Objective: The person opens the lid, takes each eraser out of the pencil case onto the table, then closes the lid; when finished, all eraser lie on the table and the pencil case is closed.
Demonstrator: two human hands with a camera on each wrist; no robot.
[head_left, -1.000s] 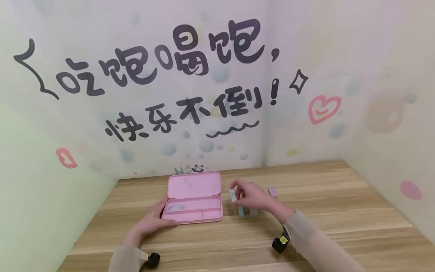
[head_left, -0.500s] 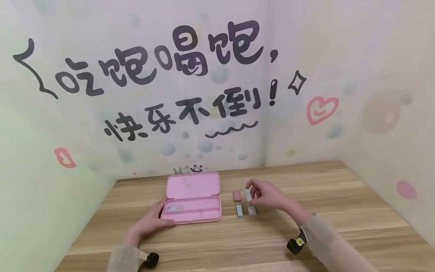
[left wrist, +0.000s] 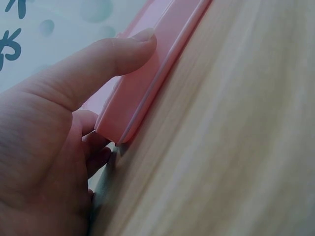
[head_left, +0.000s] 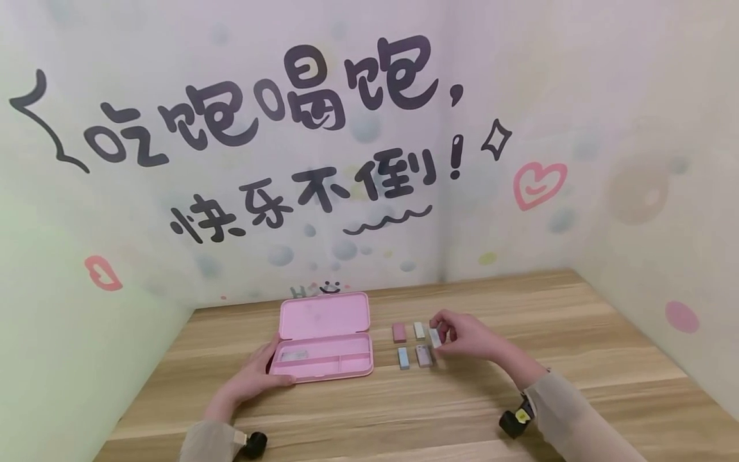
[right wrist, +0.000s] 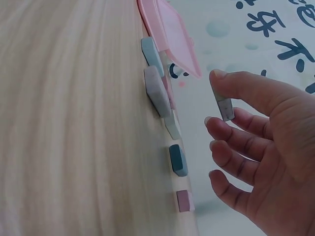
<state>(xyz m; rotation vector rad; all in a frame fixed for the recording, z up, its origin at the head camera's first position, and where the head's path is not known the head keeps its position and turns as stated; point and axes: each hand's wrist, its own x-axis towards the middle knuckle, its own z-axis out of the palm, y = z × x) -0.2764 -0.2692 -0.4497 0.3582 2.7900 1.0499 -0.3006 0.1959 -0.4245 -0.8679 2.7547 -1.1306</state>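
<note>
My left hand grips the left end of an open pink pencil case; its thumb lies along the front wall. My right hand pinches a small pale grey eraser between thumb and fingers, raised off the table in the right wrist view. Left of this hand lie a pink eraser, a white eraser, a blue eraser and a greyish-purple eraser. Beyond them in the right wrist view sit a dark teal eraser and a mauve eraser, hidden in the head view.
The case's lid leans open towards the printed wall. A greyish translucent piece lies in its rear compartment; dividers split the front. All stands on a wood-grain table.
My right hand has moved right and let go of the white eraser, which now lies beside the pink one. It now pinches a pale grey eraser. My left hand stays on the case.
</note>
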